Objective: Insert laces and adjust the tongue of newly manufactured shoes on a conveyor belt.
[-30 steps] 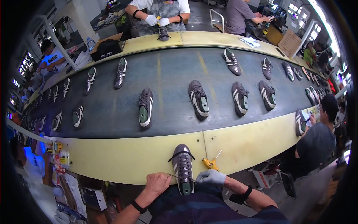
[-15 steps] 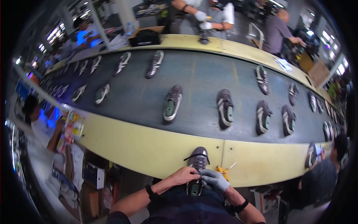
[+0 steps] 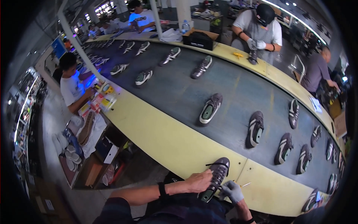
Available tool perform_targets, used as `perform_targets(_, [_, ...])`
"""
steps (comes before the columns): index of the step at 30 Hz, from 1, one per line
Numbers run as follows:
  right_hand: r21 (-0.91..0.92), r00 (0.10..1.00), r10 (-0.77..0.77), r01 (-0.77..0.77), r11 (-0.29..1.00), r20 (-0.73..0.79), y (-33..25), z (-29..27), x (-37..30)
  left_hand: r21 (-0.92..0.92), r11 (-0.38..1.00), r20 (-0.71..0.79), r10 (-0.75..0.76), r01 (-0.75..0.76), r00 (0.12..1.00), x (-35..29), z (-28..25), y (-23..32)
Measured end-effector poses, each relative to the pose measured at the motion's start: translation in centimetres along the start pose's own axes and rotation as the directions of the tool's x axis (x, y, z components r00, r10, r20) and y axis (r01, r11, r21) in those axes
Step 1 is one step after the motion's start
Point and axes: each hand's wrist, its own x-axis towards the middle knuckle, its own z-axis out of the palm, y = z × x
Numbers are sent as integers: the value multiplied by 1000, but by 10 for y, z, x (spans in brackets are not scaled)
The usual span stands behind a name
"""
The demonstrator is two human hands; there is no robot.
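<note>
A dark grey sneaker point(image 3: 223, 163) with pale side stripes rests toe-away at the near table edge in front of me. A black lace lies across its toe. My bare left hand point(image 3: 200, 182) is closed at the left of the lacing, its fingertips against the shoe. On the right side, my gloved right hand point(image 3: 232, 191) has its fingers curled in beside the shoe opening. Whatever thin thing either hand pinches is too small to make out. A slim-shafted tool point(image 3: 246, 184) lies just beyond the right hand, partly hidden by it.
Beyond the cream table edge point(image 3: 149, 136) runs a dark conveyor belt point(image 3: 238, 82) carrying several similar sneakers point(image 3: 211, 108). Across it a person in gloves point(image 3: 257, 41) handles another shoe. Another person point(image 3: 72, 84) sits at the left. Below the table stands a shelf with boxes point(image 3: 106, 151).
My view has swung left, so the scene sits farther right. My hands, together over the laces before, are now apart on either side of the shoe.
</note>
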Motion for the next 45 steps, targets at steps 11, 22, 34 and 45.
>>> perform_targets(11, [42, 918, -141, 169, 985, -371, 32, 8, 18, 184, 934, 228, -344, 306, 911, -38, 42, 27])
perform_targets(22, [48, 938, -149, 172, 984, -314, -17, 22, 14, -688, 487, 444, -305, 538, 843, -79, -91, -12])
perform_targets(34, [-108, 963, -187, 168, 980, -192, -116, 46, 165, -707, 679, -59, -334, 197, 941, 55, -296, -85])
perform_targets(45, [-410, 832, -165, -81, 908, -530, -217, 94, 413, -606, 762, -208, -429, 229, 879, 77, -237, -150])
